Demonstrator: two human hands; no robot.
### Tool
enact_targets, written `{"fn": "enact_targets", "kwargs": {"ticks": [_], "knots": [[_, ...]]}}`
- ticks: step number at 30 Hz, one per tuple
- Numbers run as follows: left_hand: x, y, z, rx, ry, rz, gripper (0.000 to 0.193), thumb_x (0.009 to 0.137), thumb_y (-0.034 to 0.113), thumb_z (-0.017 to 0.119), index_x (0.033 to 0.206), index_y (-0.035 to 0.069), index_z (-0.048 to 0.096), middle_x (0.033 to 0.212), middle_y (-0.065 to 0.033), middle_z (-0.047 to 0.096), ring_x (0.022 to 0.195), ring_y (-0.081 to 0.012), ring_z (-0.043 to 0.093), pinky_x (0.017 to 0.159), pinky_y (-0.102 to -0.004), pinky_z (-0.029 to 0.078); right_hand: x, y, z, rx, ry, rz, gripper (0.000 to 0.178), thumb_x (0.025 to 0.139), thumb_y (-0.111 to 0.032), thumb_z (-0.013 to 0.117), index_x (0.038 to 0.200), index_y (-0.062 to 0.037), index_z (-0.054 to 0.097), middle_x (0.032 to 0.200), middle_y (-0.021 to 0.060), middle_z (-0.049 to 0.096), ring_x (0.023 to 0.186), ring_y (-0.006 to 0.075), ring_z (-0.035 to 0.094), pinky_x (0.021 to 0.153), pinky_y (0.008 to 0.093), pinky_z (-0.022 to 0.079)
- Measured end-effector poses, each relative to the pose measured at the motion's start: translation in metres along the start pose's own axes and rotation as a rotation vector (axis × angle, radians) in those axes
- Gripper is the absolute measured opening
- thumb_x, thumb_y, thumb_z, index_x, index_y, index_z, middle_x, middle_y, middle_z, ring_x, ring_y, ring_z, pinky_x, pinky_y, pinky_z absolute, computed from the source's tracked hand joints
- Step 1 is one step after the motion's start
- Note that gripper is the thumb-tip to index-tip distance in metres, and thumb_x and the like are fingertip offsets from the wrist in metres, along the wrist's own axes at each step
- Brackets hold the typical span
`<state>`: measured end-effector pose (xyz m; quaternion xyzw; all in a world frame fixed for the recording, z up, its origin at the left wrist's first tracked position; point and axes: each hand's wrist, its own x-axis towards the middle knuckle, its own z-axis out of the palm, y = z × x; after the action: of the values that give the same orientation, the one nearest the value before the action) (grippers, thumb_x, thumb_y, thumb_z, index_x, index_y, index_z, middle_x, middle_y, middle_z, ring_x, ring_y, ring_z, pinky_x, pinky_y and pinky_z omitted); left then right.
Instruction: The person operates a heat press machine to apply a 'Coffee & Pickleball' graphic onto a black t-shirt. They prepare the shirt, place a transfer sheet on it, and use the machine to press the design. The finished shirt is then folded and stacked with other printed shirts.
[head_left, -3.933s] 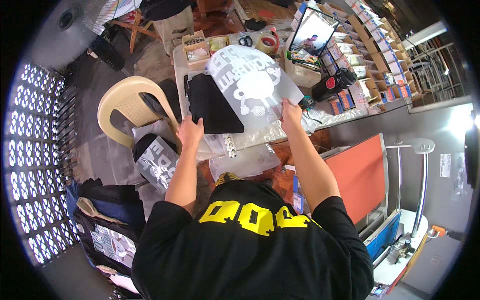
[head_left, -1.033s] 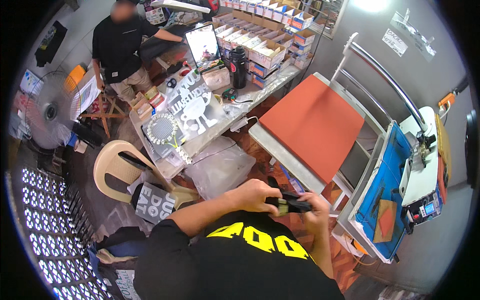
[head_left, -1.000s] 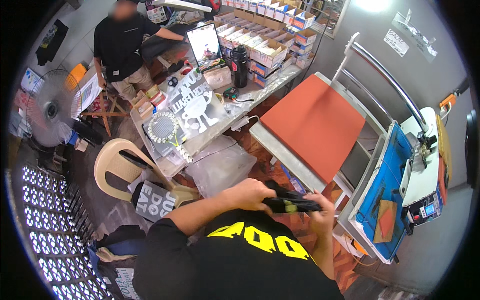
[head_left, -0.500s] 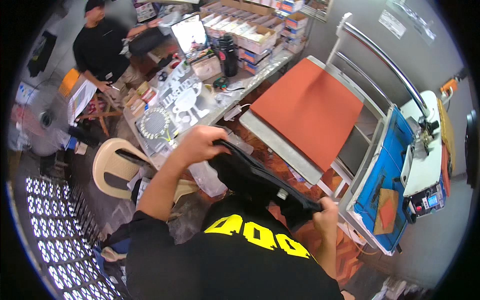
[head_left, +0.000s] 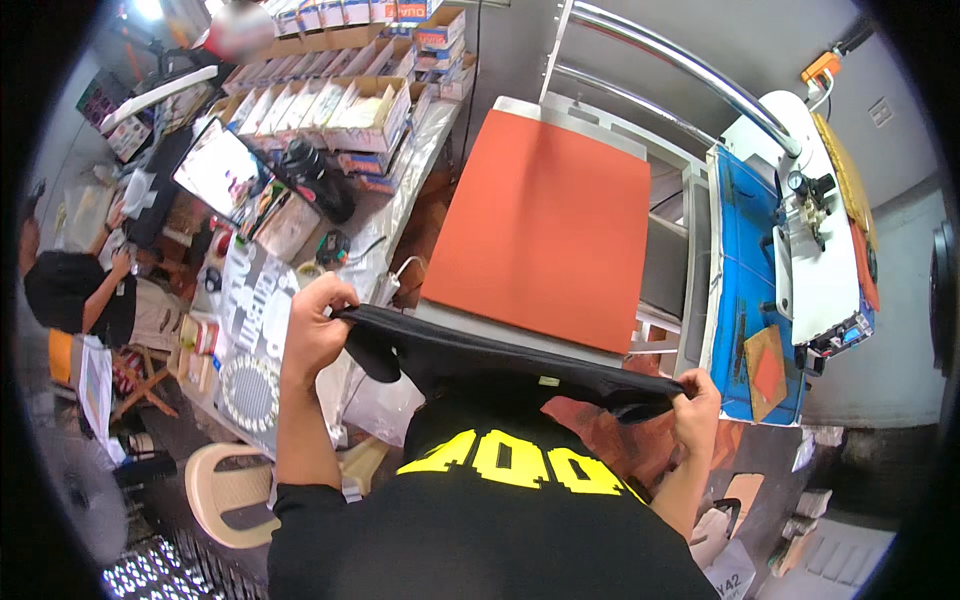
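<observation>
Between my two hands a black cloth garment (head_left: 470, 348) is stretched out sideways, with a small pale label near the middle of its edge. My left hand (head_left: 320, 325) pinches its left end, and my right hand (head_left: 697, 408) grips the right end. Below the taut upper edge, the cloth hangs in folds. Just beyond it lies a flat orange-red pad (head_left: 545, 225) on the grey platen of a press. The garment's near edge of the pad overlaps in view; I cannot tell whether they touch.
At left stands a cluttered table (head_left: 385, 235) with boxes (head_left: 365, 115), a black bottle (head_left: 322, 180) and a laptop-like screen (head_left: 225, 165). A beige plastic chair (head_left: 215, 500) is near. Right of the pad are a blue tray (head_left: 745, 290) and a metal rail (head_left: 690, 70). Another person (head_left: 80, 290) is far left.
My view has turned right, bringing the pad in front of me. The garment went from slanted and bunched to nearly level and pulled wider, both hands still gripping it.
</observation>
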<state>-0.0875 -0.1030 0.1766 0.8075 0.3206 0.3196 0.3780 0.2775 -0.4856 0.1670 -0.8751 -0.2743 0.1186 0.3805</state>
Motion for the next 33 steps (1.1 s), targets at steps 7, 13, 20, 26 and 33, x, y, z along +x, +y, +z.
{"fn": "enact_targets", "kwargs": {"ticks": [7,13,20,26,33], "knots": [[0.069,-0.023,-0.025,-0.554,-0.121,0.055,0.018,0.065,-0.012,0.07,0.076,0.0,0.062,0.082,-0.0092,0.063,0.083,-0.021,0.063,0.079,-0.0319,0.05,0.018,-0.028,0.015,0.032,0.099,0.138,0.012,0.076,0.01,0.057,0.084,0.0016,0.061,0.073,0.0034,0.058,0.065,0.0104,0.054,0.062,0.0255,0.045],[0.086,-0.024,-0.028,-0.685,-0.255,0.115,0.02,0.058,-0.008,0.07,0.074,0.001,0.063,0.079,-0.0111,0.067,0.08,-0.0271,0.065,0.086,-0.0459,0.049,0.022,-0.027,-0.005,-0.012,-0.078,0.202,0.014,0.072,0.009,0.058,0.083,0.0018,0.061,0.07,0.002,0.057,0.063,0.01,0.05,0.059,0.0263,0.043],[0.095,-0.018,-0.016,-0.846,-0.37,0.037,0.012,0.068,-0.003,0.07,0.073,0.0,0.06,0.075,-0.0129,0.065,0.081,-0.0292,0.065,0.089,-0.05,0.048,0.037,-0.03,-0.02,0.112,-0.086,0.195,0.012,0.072,0.007,0.063,0.082,0.0001,0.067,0.079,0.0045,0.065,0.069,0.0111,0.057,0.064,0.0263,0.045],[0.107,-0.046,0.021,-0.599,-0.164,-0.283,0.011,0.082,-0.004,0.066,0.089,0.001,0.061,0.088,-0.0048,0.063,0.083,-0.0118,0.059,0.081,-0.026,0.046,0.066,-0.015,0.012,0.401,-0.001,0.095,0.01,0.095,-0.012,0.058,0.09,-0.0051,0.053,0.077,-0.0036,0.046,0.07,0.0069,0.044,0.063,0.0237,0.038],[0.148,-0.121,0.116,-0.259,-0.105,-0.356,0.018,0.088,0.015,0.067,0.094,-0.003,0.065,0.087,-0.0011,0.063,0.081,-0.0088,0.054,0.075,-0.0237,0.043,0.158,0.018,0.091,0.008,0.359,0.144,0.043,0.095,-0.04,0.059,0.086,0.0011,0.063,0.076,0.007,0.062,0.074,0.0169,0.058,0.069,0.0326,0.046]]}}
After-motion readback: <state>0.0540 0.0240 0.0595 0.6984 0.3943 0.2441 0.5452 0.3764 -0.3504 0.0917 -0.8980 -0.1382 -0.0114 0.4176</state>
